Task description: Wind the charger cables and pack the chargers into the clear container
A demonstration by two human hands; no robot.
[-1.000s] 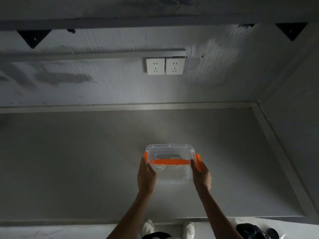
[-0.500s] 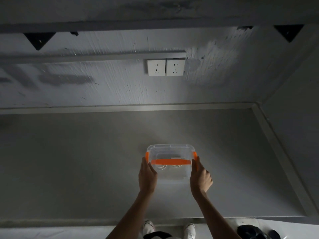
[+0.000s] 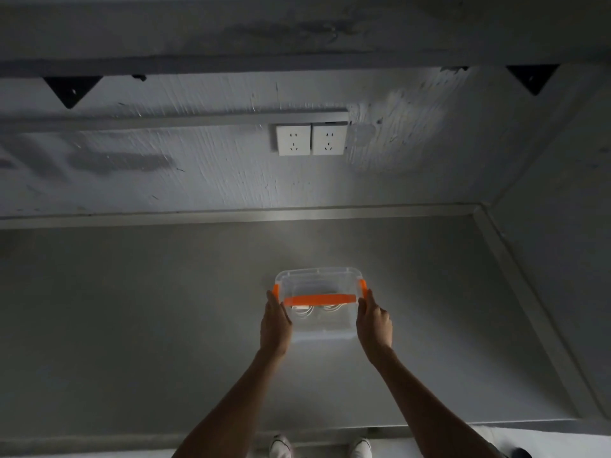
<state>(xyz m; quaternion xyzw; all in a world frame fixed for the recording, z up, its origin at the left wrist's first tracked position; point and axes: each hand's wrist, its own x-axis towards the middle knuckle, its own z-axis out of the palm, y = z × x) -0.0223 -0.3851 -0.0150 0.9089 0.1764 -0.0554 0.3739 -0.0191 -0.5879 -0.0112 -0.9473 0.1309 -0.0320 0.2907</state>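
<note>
The clear container (image 3: 319, 323) sits on the grey counter (image 3: 132, 325), its lid on, with an orange handle (image 3: 320, 299) across the top and orange clips on both ends. White chargers with wound cables (image 3: 309, 310) show faintly through the plastic. My left hand (image 3: 275, 325) presses flat against the container's left side, fingers by the left clip (image 3: 276, 290). On the opposite side my right hand (image 3: 374, 325) rests with its fingertips at the right clip (image 3: 363, 287). Both clips lie folded down against the lid.
Two white wall sockets (image 3: 310, 139) sit on the wall behind the counter. A side wall closes the counter on the right. Black shelf brackets (image 3: 71, 90) hang above. My white shoes (image 3: 281, 447) show below the counter's front edge.
The right orange clip, which stood out a second ago, now lies against the lid. My right hand slid down along that side. The view shifted slightly.
</note>
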